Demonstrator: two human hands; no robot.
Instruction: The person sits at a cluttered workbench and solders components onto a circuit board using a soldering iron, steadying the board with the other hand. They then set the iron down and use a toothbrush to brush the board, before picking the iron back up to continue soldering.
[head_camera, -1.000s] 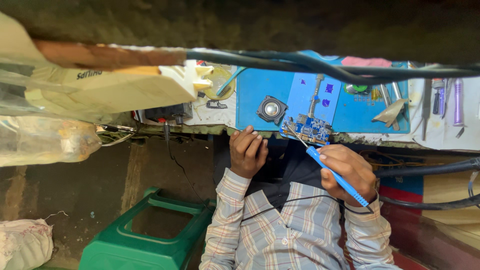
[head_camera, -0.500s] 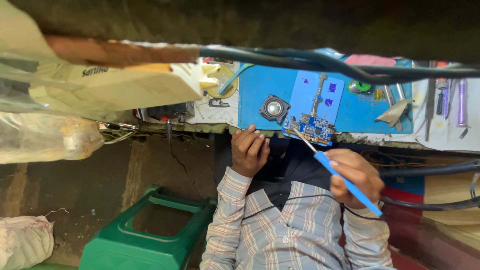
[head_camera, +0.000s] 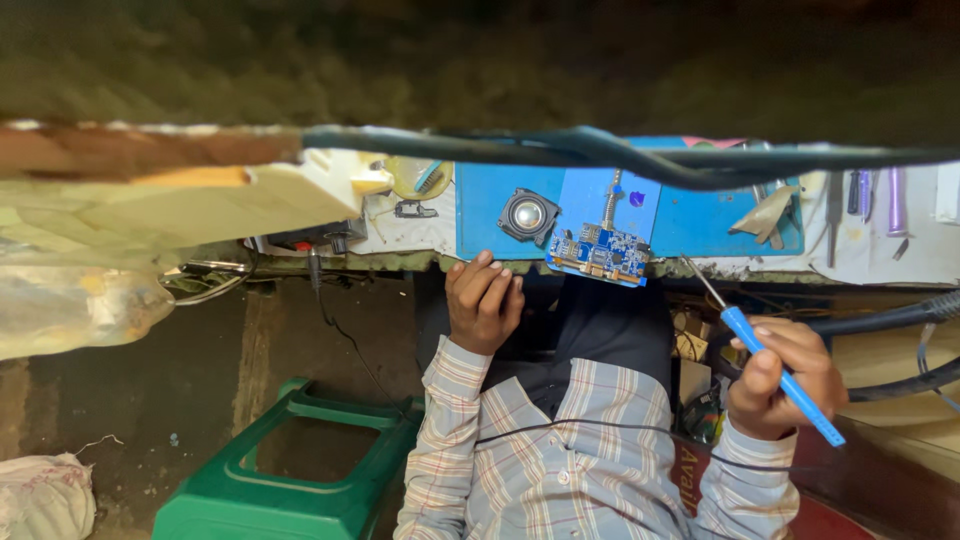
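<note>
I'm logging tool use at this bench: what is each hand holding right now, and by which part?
The right hand holds a blue-handled soldering iron by its handle, metal tip free. The left hand holds nothing; it rests at the bench edge.

iron (head_camera: 780, 375): blue handle, thin metal tip, tilted, tip toward board, apart from it, right of board | board (head_camera: 598, 253): blue circuit board, small dark parts, lies flat at near edge of blue mat (head_camera: 690, 220), overhanging slightly
</note>
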